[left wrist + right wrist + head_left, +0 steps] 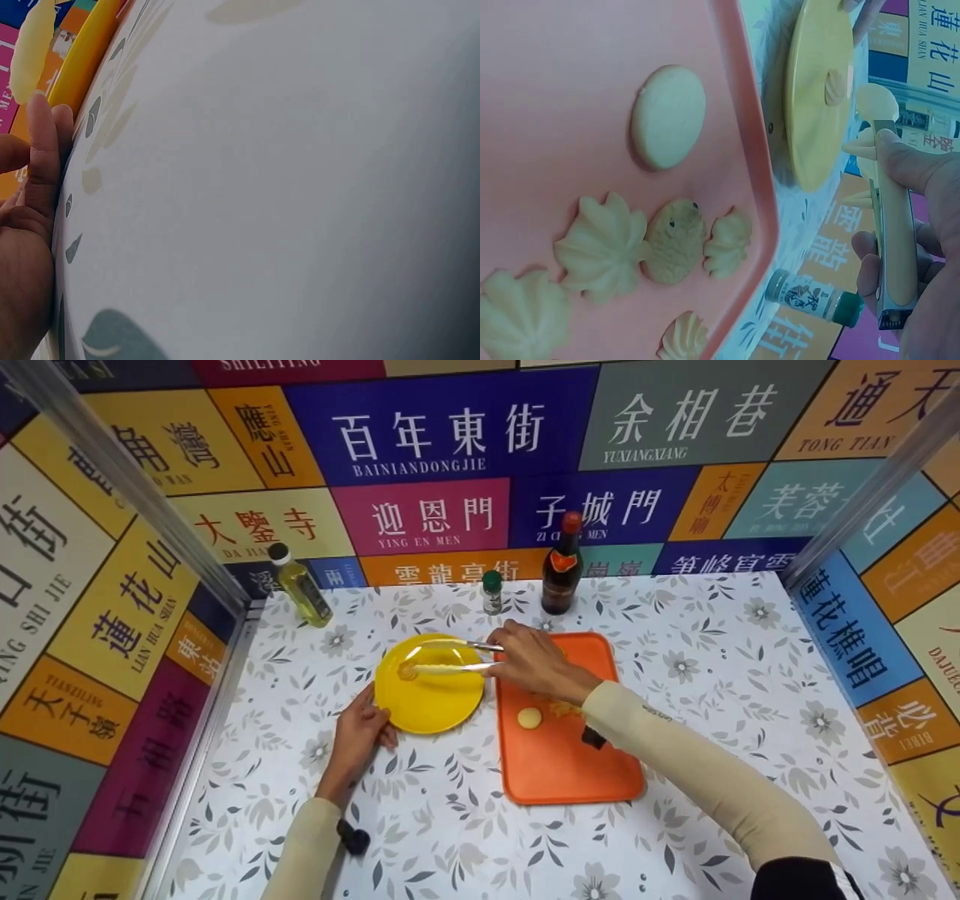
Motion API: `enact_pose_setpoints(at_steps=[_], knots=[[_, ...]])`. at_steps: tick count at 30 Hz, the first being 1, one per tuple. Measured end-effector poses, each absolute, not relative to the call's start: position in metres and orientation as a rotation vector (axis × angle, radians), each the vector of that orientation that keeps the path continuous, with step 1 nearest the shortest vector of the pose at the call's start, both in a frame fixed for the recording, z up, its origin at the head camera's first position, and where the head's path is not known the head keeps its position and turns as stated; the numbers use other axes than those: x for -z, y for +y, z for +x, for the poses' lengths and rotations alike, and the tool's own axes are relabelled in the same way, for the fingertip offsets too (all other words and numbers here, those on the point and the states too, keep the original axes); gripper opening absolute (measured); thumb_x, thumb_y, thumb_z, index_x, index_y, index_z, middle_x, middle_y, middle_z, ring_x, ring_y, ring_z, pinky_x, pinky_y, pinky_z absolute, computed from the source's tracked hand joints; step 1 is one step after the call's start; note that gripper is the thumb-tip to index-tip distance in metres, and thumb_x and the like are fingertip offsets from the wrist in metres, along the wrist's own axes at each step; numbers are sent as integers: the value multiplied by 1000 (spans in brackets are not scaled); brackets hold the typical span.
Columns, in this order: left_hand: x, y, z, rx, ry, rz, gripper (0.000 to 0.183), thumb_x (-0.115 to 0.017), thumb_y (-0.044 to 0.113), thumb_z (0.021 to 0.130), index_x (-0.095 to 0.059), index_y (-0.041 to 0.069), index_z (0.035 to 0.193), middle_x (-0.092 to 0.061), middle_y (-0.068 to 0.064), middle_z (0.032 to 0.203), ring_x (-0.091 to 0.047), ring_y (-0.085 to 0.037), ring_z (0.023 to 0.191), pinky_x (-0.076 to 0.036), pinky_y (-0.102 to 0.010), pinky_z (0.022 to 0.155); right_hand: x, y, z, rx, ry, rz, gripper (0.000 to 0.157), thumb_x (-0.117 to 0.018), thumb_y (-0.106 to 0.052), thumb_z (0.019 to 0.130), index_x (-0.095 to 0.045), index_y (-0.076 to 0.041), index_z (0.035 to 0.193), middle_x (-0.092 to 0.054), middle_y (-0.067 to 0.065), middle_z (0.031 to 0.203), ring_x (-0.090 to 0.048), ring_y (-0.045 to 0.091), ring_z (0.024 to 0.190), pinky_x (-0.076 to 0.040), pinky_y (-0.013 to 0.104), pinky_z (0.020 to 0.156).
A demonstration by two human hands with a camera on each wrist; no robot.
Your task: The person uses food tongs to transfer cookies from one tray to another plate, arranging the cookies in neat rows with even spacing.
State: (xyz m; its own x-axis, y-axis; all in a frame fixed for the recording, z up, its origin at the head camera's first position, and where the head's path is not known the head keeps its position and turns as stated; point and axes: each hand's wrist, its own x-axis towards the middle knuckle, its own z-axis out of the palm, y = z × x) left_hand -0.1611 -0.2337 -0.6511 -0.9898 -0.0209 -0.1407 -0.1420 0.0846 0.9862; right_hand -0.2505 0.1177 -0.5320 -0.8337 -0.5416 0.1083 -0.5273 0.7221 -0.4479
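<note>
My right hand (529, 656) holds a pair of tongs (480, 645) with silver arms and pale yellow tips. The tongs' arms are spread and reach over the yellow plate (431, 709). Beside the lower tip, a small swirled cookie (407, 670) lies on the plate. At the plate's left edge my left hand (364, 724) holds the rim, with the thumb on the near side. An orange tray (570, 772) sits under my right forearm. On it are a smooth round cookie (669, 116), a bumpy cookie with dark dots (675, 240) and several swirled cookies (604, 244).
Behind the plate and tray stand a green-capped shaker jar (492, 594) and a dark bottle with a red cap (562, 570). An oil bottle (304, 589) stands at the back left. Printed panels (442, 427) wall the patterned tabletop (697, 660) at the back and sides.
</note>
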Motion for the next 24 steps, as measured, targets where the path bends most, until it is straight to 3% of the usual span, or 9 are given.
enact_pose_setpoints(at_steps=[14,24], knots=[[649,-231,-160,-2019,2287,-173,66,-62,10,111,-37,10,172,-74,-24,83,-71,-29,61,-65,-35,58,521,136,-236,741,2949,-956,52,-90,-41,94,-78,-2,127,-64,9,99,-65,26,88,-60,43,79],[649,-232,-159,-2043,2239,-185,68,-63,13,111,-36,13,173,-72,-26,83,-69,-30,62,-65,-36,59,519,158,-231,789,2939,-858,55,-86,-41,97,-75,0,133,-64,11,109,-64,28,92,-60,44,83]])
